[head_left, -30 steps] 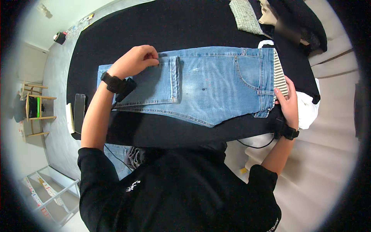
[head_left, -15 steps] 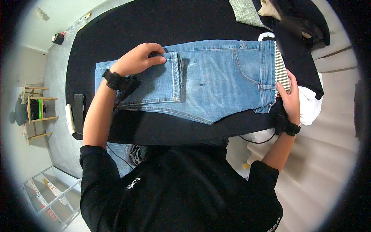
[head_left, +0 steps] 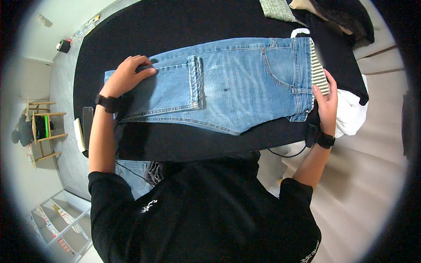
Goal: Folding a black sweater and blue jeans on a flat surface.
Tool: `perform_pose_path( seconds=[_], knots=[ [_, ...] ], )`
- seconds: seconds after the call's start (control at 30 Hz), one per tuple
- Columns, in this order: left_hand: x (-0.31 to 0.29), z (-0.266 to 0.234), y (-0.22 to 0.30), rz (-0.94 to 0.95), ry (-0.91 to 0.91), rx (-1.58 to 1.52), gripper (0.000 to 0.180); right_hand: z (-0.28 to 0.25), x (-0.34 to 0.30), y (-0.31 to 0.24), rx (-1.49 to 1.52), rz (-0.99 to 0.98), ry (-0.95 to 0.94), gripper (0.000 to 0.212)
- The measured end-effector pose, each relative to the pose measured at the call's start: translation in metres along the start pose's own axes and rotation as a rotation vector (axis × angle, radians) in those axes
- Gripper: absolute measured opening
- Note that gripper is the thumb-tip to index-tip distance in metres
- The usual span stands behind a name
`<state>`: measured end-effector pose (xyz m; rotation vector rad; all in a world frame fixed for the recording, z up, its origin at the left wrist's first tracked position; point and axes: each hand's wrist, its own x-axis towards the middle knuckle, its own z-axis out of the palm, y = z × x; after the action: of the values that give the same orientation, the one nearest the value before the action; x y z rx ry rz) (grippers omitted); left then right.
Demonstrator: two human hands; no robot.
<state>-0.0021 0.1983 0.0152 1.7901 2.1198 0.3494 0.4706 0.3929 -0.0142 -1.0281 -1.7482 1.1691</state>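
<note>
Light blue jeans (head_left: 245,83) lie folded lengthwise, waist to the right, with the leg ends turned back over the rest. My left hand (head_left: 129,75) rests on the folded-back leg (head_left: 171,87) near its left fold, thumb and fingers apart. Its fingertips lie by the upper edge of that leg. At the other end my right hand (head_left: 326,103) is closed on the waistband, thumb in front by the striped lining (head_left: 319,74). The fingers' inner side is partly hidden.
The jeans lie on a black-covered table (head_left: 166,22). Beside my left forearm are a dark phone (head_left: 87,117) and a pale narrow object (head_left: 79,135). White cloth (head_left: 351,114) is behind my right hand. A greenish textured cloth (head_left: 277,9) lies at the far right. More denim (head_left: 133,173) is below the table edge.
My left hand has slid left along the folded leg, away from its hem. My right hand stays at the waistband. The turned-back hem sits slightly farther left in the picture.
</note>
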Motion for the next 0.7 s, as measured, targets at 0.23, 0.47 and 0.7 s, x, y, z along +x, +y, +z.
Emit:
perform_pose_path(
  seconds=[0.23, 0.47, 0.7],
  knots=[
    [-0.007, -0.011, -0.003, -0.228, -0.084, -0.036, 0.029, -0.004, -0.003, 0.007, 0.052, 0.032, 0.031, 0.057],
    [-0.05, 0.009, 0.049, -0.017, 0.044, 0.276, 0.055, 0.003, -0.017, 0.025, 0.103, 0.199, 0.313, 0.053],
    [-0.059, 0.038, 0.04, -0.129, -0.1, 0.128, 0.065, 0.024, -0.02, 0.013, 0.438, 0.067, 0.306, 0.029]
  ],
)
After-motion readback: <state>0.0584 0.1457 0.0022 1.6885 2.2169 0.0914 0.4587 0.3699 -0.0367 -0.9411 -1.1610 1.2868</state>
